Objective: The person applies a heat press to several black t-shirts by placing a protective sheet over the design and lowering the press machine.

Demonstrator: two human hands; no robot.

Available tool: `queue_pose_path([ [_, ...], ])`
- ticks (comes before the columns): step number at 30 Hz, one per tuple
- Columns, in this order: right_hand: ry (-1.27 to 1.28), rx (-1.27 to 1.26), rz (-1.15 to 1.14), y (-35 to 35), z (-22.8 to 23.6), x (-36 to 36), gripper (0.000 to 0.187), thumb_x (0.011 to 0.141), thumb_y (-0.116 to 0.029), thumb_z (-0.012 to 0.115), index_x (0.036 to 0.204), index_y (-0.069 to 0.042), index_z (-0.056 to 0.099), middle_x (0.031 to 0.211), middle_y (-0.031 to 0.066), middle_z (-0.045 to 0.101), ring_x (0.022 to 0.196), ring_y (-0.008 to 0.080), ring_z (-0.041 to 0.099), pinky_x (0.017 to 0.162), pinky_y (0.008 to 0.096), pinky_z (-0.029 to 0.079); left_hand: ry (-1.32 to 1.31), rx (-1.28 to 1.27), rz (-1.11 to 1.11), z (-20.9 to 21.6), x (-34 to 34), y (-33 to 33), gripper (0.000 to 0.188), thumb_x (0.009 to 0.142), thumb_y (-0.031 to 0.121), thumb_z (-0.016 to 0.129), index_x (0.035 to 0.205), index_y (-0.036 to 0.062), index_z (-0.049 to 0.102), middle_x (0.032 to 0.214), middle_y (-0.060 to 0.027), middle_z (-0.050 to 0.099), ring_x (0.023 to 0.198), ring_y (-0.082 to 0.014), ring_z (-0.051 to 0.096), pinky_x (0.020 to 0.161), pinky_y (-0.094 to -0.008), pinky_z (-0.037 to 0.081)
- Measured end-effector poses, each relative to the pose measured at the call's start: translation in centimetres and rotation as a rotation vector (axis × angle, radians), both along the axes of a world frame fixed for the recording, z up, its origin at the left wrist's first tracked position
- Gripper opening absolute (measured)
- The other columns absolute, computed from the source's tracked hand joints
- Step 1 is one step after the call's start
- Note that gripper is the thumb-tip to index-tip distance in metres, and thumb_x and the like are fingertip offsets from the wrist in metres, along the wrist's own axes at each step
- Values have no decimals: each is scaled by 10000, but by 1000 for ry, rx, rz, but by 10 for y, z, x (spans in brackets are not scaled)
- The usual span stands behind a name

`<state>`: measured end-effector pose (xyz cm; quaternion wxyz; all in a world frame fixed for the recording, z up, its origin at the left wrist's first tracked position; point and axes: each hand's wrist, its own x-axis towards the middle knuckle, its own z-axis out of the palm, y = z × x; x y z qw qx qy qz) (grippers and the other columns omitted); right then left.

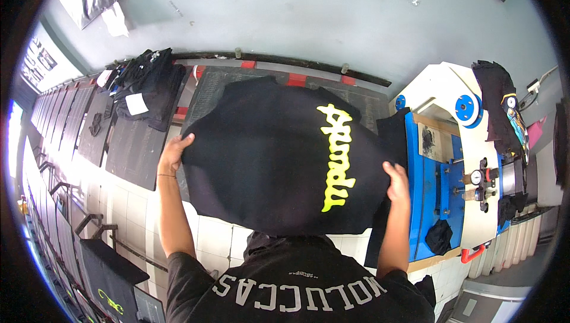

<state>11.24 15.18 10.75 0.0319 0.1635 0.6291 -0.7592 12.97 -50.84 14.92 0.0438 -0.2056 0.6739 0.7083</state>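
A black T-shirt [255, 145] is spread out in front of me, with neon-yellow lettering [337, 162] running down its right part. My left hand [175, 151] grips the shirt's left edge, thumb on top and fingers partly hidden. At the opposite edge, my right hand [396, 181] pinches the cloth with the thumb up. Beneath and beyond the shirt lies a dark flat printing board [219, 82], mostly covered. Whether the middle of the shirt rests on the board or hangs above it, I cannot tell.
To the right stands a white and blue press machine [424, 204] with gauges and a red handle [473, 254]. Dark garments [151, 79] are piled on boards at the left. A long row of boards [62, 109] extends leftward. A grey wall [285, 14] closes the far side.
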Motion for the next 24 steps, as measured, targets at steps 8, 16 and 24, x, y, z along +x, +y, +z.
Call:
queue_pose_path([
  [8, 412, -287, -14, 37, 128, 49, 327, 899, -140, 659, 1167, 29, 576, 1165, 148, 642, 1089, 281, 617, 994, 445, 460, 330, 78, 62, 153, 72, 3, 264, 944, 234, 625, 1031, -14, 652, 932, -91, 712, 800, -154, 685, 736, -282, 550],
  [16, 376, -231, 60, 25, 162, 38, 341, 860, -152, 723, 1144, 7, 621, 1134, 118, 667, 1056, 248, 627, 977, 403, 462, 371, -59, 81, 199, 42, 5, 276, 949, 258, 625, 1020, -7, 653, 943, -74, 702, 819, -145, 665, 753, -280, 524],
  [24, 373, -217, 107, -23, 160, -36, 288, 880, -130, 697, 1132, -5, 637, 1145, 99, 670, 1067, 223, 615, 984, 369, 441, 346, -27, -88, 171, -55, -54, 283, 939, 339, 647, 1032, 73, 644, 1033, -2, 677, 991, -116, 581, 909, -301, 422],
])
